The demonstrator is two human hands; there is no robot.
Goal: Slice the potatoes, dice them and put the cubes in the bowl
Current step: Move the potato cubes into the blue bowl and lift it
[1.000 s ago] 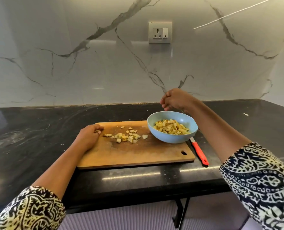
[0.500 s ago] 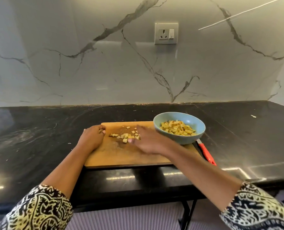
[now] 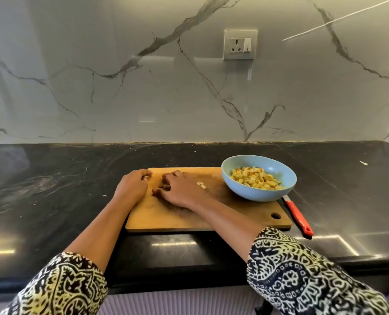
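**Clerk:** Right, item one?

**Checker:** Rectangular wooden cutting board (image 3: 189, 220), flat on the black stone desk (image 3: 52, 189), near its front edge. It serves as the working surface.

**Clerk:** Item two?

**Checker:** Round pale blue bowl (image 3: 257, 193), sitting on the board's far right corner, well filled with diced potato (image 3: 255, 178). Probably parked there to keep each carry short.

**Clerk:** Anything not yet in it?

**Checker:** Loose yellow potato cubes (image 3: 202, 185), mid-board. Two lie bare just beside the right hand (image 3: 182, 189); the others sit under it.

**Clerk:** Hand states?

**Checker:** Right hand palm down, fingers (image 3: 165, 178) curled over that small heap and closing on it, apparently to scoop a handful. Left hand (image 3: 132, 185) rests on the board's far left corner, likely steadying it. Its fingers are curled in, and a pale speck shows at the tips. I cannot tell whether a cube is pinched there.

**Clerk:** Tools?

**Checker:** One red-handled knife (image 3: 299, 218), lying on the desk just right of the board, untouched. Cutting looks finished; by my reckoning only the last transfer remains.
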